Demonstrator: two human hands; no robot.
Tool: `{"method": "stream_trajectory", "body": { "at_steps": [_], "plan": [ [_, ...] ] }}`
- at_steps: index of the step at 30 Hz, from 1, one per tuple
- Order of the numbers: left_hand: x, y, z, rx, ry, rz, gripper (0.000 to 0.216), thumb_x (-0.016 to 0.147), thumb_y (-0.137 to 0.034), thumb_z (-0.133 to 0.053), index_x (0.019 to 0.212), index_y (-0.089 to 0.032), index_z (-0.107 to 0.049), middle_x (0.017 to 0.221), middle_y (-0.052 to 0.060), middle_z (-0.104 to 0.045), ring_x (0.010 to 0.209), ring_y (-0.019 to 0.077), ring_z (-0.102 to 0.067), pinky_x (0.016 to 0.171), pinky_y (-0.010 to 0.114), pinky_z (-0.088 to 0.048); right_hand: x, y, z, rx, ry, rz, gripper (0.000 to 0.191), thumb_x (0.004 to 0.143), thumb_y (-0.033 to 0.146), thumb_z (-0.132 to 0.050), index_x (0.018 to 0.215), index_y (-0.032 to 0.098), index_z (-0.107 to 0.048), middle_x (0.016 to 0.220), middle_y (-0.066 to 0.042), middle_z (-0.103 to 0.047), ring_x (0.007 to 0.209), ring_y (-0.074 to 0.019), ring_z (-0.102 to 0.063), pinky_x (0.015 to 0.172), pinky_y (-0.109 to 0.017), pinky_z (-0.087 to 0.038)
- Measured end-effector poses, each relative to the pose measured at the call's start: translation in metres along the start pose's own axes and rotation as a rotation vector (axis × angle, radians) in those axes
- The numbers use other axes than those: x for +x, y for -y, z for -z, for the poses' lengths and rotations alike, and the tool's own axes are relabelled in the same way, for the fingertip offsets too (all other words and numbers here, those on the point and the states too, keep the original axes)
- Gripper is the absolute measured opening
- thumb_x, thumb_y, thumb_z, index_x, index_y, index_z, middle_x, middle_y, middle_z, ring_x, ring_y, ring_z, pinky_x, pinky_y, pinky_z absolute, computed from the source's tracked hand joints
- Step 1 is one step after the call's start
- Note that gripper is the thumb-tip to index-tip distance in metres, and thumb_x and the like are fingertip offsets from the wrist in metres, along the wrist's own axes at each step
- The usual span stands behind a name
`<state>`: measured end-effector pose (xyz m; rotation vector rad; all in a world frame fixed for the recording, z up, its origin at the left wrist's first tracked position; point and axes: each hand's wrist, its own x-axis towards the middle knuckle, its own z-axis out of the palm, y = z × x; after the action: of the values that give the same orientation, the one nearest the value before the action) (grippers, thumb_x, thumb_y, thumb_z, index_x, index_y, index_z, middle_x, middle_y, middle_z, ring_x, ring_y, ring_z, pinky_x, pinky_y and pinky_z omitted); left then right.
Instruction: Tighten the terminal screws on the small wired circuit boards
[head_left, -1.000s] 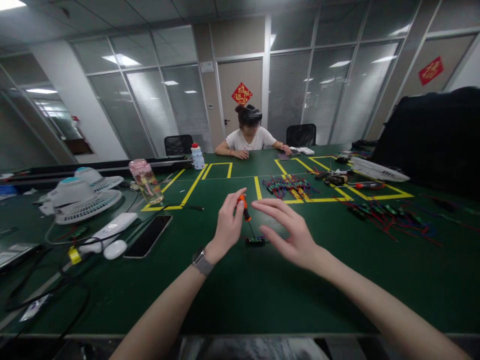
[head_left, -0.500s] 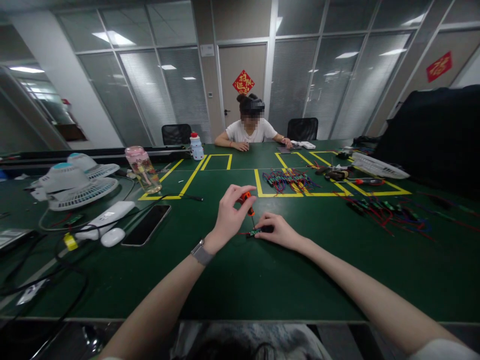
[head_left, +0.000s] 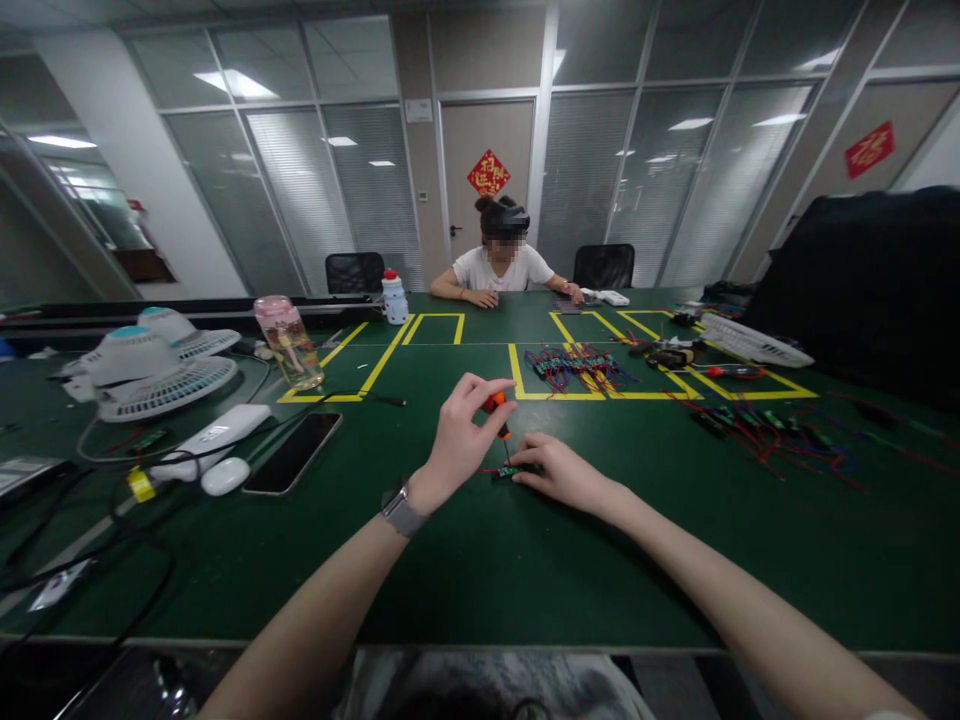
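Note:
My left hand [head_left: 459, 440] is closed around a small orange-handled screwdriver [head_left: 496, 405], held upright with its tip down on a little green circuit board [head_left: 508, 471] with red wires. My right hand [head_left: 559, 470] rests on the green table [head_left: 480, 560], fingers pinching that board and holding it flat. A watch sits on my left wrist.
A phone [head_left: 293, 452], white mouse [head_left: 222, 475], white box, cables and two fans [head_left: 154, 372] lie left. A pink bottle [head_left: 289, 341] stands by yellow tape lines. Piles of wired boards [head_left: 574, 365] lie ahead and right. A person [head_left: 502, 265] sits at the far end.
My right hand came down from the air onto the small board and now pins it. My left hand stayed on the screwdriver, its tip set on the board.

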<state>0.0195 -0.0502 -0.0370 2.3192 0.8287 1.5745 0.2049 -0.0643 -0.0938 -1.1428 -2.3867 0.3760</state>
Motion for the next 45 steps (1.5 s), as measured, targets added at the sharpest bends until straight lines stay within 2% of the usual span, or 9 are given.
{"method": "stream_trajectory", "body": {
  "at_steps": [5, 11, 17, 23, 29, 33, 38, 42, 45],
  "plan": [
    [0.0, 0.001, 0.0, -0.087, 0.082, 0.01, 0.035, 0.096, -0.02, -0.04, 0.129, -0.023, -0.05, 0.105, 0.006, -0.06, 0.094, 0.0148, -0.058, 0.085, 0.03, -0.047, 0.002, -0.005, -0.015, 0.144, -0.097, -0.076, 0.012, 0.077, 0.018, -0.069, 0.088, 0.017, -0.074, 0.083, -0.005, -0.064, 0.078, -0.0179, -0.06, 0.073, -0.029, -0.047],
    [0.0, 0.003, -0.001, -0.037, 0.004, 0.051, 0.021, 0.089, -0.027, -0.055, 0.108, -0.023, -0.065, 0.088, 0.003, -0.056, 0.076, 0.0126, -0.057, 0.07, 0.025, -0.049, 0.003, -0.016, -0.022, 0.189, -0.158, -0.125, 0.011, 0.073, 0.024, -0.074, 0.084, 0.019, -0.075, 0.08, -0.005, -0.064, 0.077, -0.0184, -0.06, 0.074, -0.031, -0.047],
    [-0.001, 0.001, -0.003, -0.121, 0.053, 0.055, 0.034, 0.096, -0.02, -0.038, 0.127, -0.022, -0.051, 0.107, 0.007, -0.059, 0.086, 0.0132, -0.062, 0.08, 0.029, -0.05, 0.004, -0.018, -0.02, 0.149, -0.123, -0.101, 0.013, 0.073, 0.026, -0.075, 0.084, 0.02, -0.075, 0.081, -0.004, -0.067, 0.081, -0.0195, -0.058, 0.078, -0.033, -0.043],
    [0.002, 0.001, 0.001, 0.078, -0.01, 0.005, 0.013, 0.085, -0.026, -0.061, 0.096, -0.019, -0.064, 0.084, 0.002, -0.056, 0.077, 0.0143, -0.056, 0.074, 0.028, -0.048, 0.003, -0.017, -0.02, 0.148, -0.123, -0.104, 0.012, 0.075, 0.025, -0.073, 0.086, 0.02, -0.075, 0.081, -0.004, -0.068, 0.083, -0.0198, -0.059, 0.08, -0.033, -0.043],
    [0.003, 0.003, 0.003, 0.063, 0.054, -0.029, 0.032, 0.096, -0.021, -0.039, 0.125, -0.02, -0.051, 0.112, 0.008, -0.058, 0.101, 0.0172, -0.057, 0.089, 0.033, -0.047, 0.002, -0.015, -0.017, 0.144, -0.113, -0.096, 0.012, 0.076, 0.026, -0.072, 0.086, 0.02, -0.075, 0.082, -0.005, -0.068, 0.081, -0.0195, -0.058, 0.079, -0.033, -0.043],
    [0.004, 0.006, 0.0, 0.033, 0.02, -0.009, 0.027, 0.092, -0.021, -0.048, 0.119, -0.02, -0.056, 0.097, 0.005, -0.061, 0.089, 0.0156, -0.059, 0.081, 0.029, -0.049, 0.001, -0.014, -0.018, 0.116, -0.123, -0.105, 0.011, 0.075, 0.025, -0.072, 0.085, 0.02, -0.074, 0.082, -0.005, -0.067, 0.082, -0.0205, -0.057, 0.079, -0.034, -0.042],
    [0.01, 0.006, 0.004, 0.269, 0.08, -0.073, 0.018, 0.089, -0.027, -0.055, 0.104, -0.018, -0.059, 0.093, 0.004, -0.06, 0.083, 0.016, -0.059, 0.077, 0.029, -0.048, 0.001, -0.013, -0.019, 0.09, -0.121, -0.115, 0.011, 0.075, 0.024, -0.072, 0.085, 0.02, -0.074, 0.081, -0.005, -0.066, 0.084, -0.0208, -0.056, 0.078, -0.034, -0.042],
    [0.021, 0.006, 0.011, 0.63, 0.217, -0.27, 0.023, 0.092, -0.028, -0.049, 0.109, -0.014, -0.056, 0.092, 0.008, -0.061, 0.083, 0.0199, -0.058, 0.073, 0.031, -0.046, 0.001, -0.01, -0.018, 0.084, -0.12, -0.128, 0.011, 0.076, 0.023, -0.072, 0.086, 0.02, -0.074, 0.081, -0.005, -0.066, 0.084, -0.0207, -0.056, 0.078, -0.033, -0.042],
    [0.03, 0.006, 0.014, 0.903, 0.29, -0.395, 0.024, 0.093, -0.03, -0.044, 0.092, -0.012, -0.059, 0.08, 0.009, -0.058, 0.076, 0.0222, -0.057, 0.066, 0.033, -0.041, 0.0, -0.009, -0.018, 0.08, -0.123, -0.136, 0.011, 0.076, 0.023, -0.071, 0.086, 0.02, -0.074, 0.082, -0.005, -0.066, 0.085, -0.0208, -0.056, 0.078, -0.033, -0.041]
  ]
}}
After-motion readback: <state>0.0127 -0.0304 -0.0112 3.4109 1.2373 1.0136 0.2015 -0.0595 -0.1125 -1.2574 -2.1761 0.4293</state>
